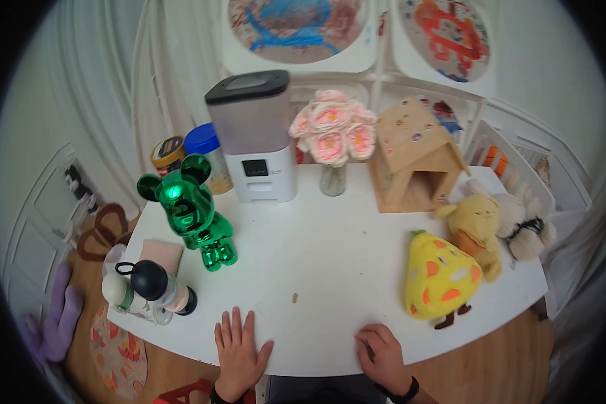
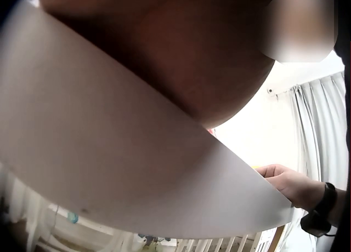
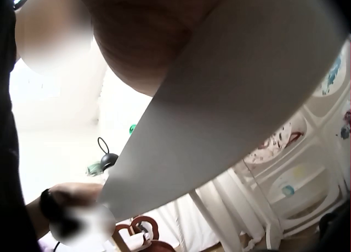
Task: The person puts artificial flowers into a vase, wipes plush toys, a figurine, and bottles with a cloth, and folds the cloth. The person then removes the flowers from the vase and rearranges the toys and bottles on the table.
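Observation:
My left hand [image 1: 239, 350] rests palm down at the table's near edge, fingers straight and a little spread, thumb out to the side. To its right my right hand [image 1: 382, 353] rests at the same edge with its fingers loosely bent, holding nothing. The white table [image 1: 316, 269] lies beneath both. A black-capped bottle [image 1: 156, 283] stands left of the left hand; the yellow pear-shaped plush [image 1: 441, 276] lies beyond the right hand. In the left wrist view, the left hand [image 2: 164, 49] looms large above the table's underside; the right wrist view shows the right hand [image 3: 142, 38] likewise.
A shiny green bear figure [image 1: 194, 212], a white dispenser [image 1: 262, 172], pink flowers [image 1: 333, 128] in a glass vase and a wooden house [image 1: 414, 161] stand farther back. Other plush toys [image 1: 477, 225] lie at the right. A pale green-and-white bottle [image 1: 118, 291] stands at the left edge.

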